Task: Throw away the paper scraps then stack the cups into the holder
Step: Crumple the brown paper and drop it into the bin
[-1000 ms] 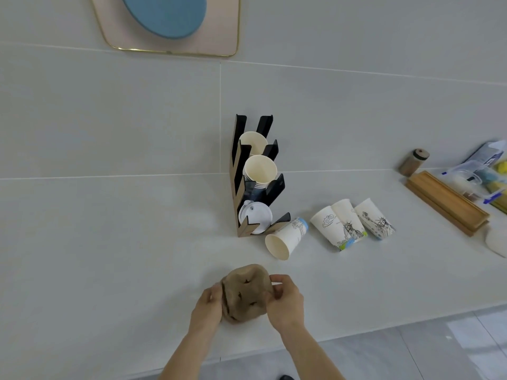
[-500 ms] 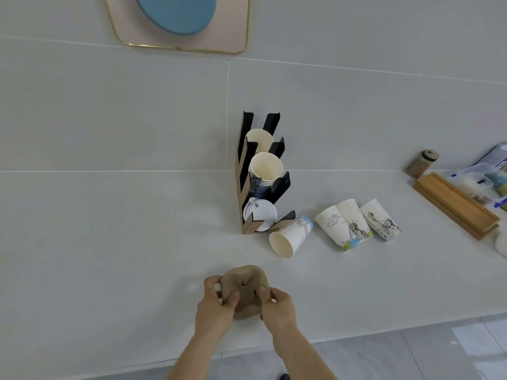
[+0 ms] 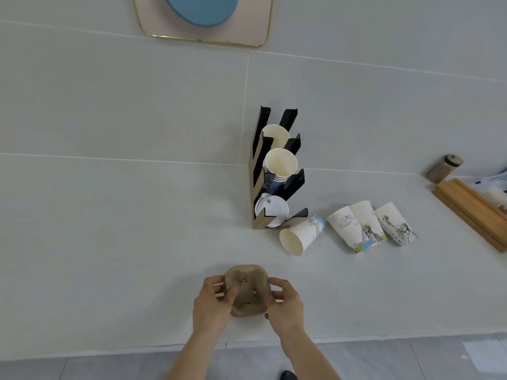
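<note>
A crumpled brown paper wad (image 3: 248,286) sits near the counter's front edge, gripped from both sides by my left hand (image 3: 212,303) and my right hand (image 3: 284,304). Behind it stands a black and brown tiered cup holder (image 3: 259,171) with stacked paper cups in its upper slots and white lids in the lowest one. One white paper cup (image 3: 300,237) lies on its side at the holder's foot, mouth toward me. Three printed cups (image 3: 370,226) lie side by side to its right.
A wooden tray (image 3: 472,212) and a small brown jar (image 3: 444,168) sit at the right, with plastic packets beyond. The white counter (image 3: 109,242) meets a tiled wall behind. Grey floor shows below the counter's front edge (image 3: 137,349).
Both hands have kept squeezing the brown paper wad, shifting their grip around it. The view has drifted left, so the holder and cups appear further right.
</note>
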The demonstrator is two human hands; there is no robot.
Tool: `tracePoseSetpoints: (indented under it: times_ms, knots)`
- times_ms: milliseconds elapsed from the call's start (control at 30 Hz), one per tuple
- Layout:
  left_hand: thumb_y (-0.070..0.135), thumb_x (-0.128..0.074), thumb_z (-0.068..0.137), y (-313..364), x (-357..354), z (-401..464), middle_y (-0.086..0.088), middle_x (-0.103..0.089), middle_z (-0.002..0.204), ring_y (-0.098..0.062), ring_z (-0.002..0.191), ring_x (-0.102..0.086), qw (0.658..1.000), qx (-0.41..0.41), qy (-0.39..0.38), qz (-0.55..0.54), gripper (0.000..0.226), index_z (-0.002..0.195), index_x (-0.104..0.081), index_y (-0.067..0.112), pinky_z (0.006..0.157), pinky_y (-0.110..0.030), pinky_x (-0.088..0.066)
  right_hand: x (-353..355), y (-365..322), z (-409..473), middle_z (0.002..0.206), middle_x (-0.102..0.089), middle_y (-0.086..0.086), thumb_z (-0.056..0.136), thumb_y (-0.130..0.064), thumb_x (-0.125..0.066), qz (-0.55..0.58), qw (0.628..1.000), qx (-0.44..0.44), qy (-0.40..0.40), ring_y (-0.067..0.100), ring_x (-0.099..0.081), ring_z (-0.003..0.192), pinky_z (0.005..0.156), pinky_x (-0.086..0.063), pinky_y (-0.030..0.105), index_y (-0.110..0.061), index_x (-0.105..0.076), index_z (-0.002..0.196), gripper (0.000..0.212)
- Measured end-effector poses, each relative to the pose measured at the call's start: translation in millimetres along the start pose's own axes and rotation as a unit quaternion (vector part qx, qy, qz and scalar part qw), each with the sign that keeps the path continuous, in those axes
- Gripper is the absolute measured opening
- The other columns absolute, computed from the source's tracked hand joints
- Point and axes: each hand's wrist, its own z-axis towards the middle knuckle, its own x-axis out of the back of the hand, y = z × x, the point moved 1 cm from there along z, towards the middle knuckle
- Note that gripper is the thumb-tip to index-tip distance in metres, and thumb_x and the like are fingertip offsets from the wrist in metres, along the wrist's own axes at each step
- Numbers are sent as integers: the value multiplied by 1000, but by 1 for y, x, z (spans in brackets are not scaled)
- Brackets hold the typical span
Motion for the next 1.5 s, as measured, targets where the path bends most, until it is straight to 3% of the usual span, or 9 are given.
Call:
tracePoseSetpoints:
  times_ms: [133,567,733,867,1000,1133,1233,1333,1500]
  knots:
    - [32,-76,82,-4,32,-8,17,-70,95,2,79,-67,998,-7,56,-33,31,109,-62,35,60,-18,-46,-21,-11,-8,91,-72,-2,94,-21,-63,-28,999,33,-28,24,-71,83,80,-63,48,-32,-61,114,23]
    - [32,-70,89,-103,170,-91,12,-74,94,-8,84,-71,933,54,315,-167,18,107,-66,33,72,-29,-55,-158,-24,-101,91,-74,-1,89,-38,-71,-119,948,125,-268,17,-73,76,78,-64,44,-31,-67,106,19]
    - [29,-68,92,-152,189,-131,8,-74,96,-10,85,-70,908,96,369,-173,18,110,-68,26,67,-23,-50,-190,3,-136,90,-73,-4,89,-46,-69,-185,915,117,-339,15,-71,73,77,-62,42,-29,-66,110,27]
    - [33,-64,94,-185,190,-156,10,-72,96,-10,84,-69,895,152,386,-165,20,112,-69,26,67,-25,-49,-201,27,-158,92,-71,-9,90,-54,-64,-248,884,109,-382,13,-71,82,84,-62,40,-30,-65,112,32]
    - [34,-63,94,-213,187,-170,8,-72,99,-18,91,-70,889,202,380,-154,28,120,-68,25,81,-37,-55,-210,46,-172,102,-70,-10,94,-53,-59,-305,851,105,-415,11,-70,93,91,-61,40,-27,-62,124,41]
    - [34,-63,93,-228,186,-175,-7,-60,135,-30,118,-61,890,256,352,-137,61,150,-43,20,98,-44,-49,-211,56,-179,146,-55,2,97,-48,-54,-399,789,109,-455,21,-56,131,109,-49,37,-23,-42,150,60]
    - [38,-60,94,-232,186,-176,-13,-47,147,-35,126,-55,884,296,342,-119,69,155,-33,19,101,-47,-45,-206,57,-172,150,-53,8,99,-36,-50,-462,747,152,-454,27,-52,134,111,-45,38,-13,-45,147,53]
    - [36,-59,94,-230,187,-174,-12,-44,148,-35,126,-54,887,294,341,-102,67,154,-33,20,99,-48,-45,-200,50,-162,161,-39,2,98,-41,-51,-473,747,166,-437,23,-39,147,120,-34,35,-17,-32,156,65]
    - [33,-60,95,-210,192,-158,-9,-43,151,-31,134,-48,915,239,321,-47,66,154,-34,22,103,-47,-44,-200,36,-151,162,-36,0,99,-45,-53,-471,740,219,-428,20,-36,148,121,-32,35,-23,-28,158,68]
